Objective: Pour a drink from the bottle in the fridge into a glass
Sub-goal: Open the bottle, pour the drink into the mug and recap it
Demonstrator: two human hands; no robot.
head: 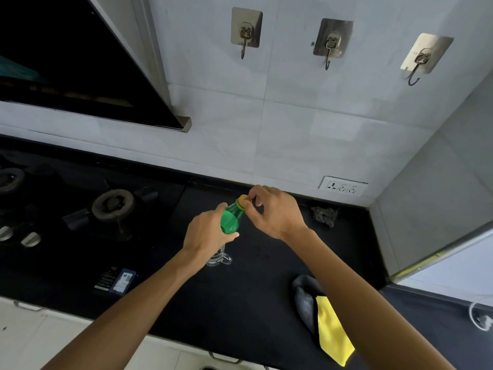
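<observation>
My left hand point(206, 232) grips a green plastic bottle point(231, 220) by its body and holds it tilted above the black countertop point(261, 276). My right hand point(274, 210) pinches the bottle's yellow cap point(242, 201) with fingers and thumb. A clear glass with a handle point(220, 257) stands on the counter just below my left hand, and that hand and wrist hide most of it.
A gas hob with a burner point(113, 205) and knobs point(30, 239) lies to the left. A grey and yellow cloth point(324, 319) rests at the near right, a scrubber point(325, 214) near the wall socket point(342, 186). Hooks point(329, 46) hang on the tiled wall.
</observation>
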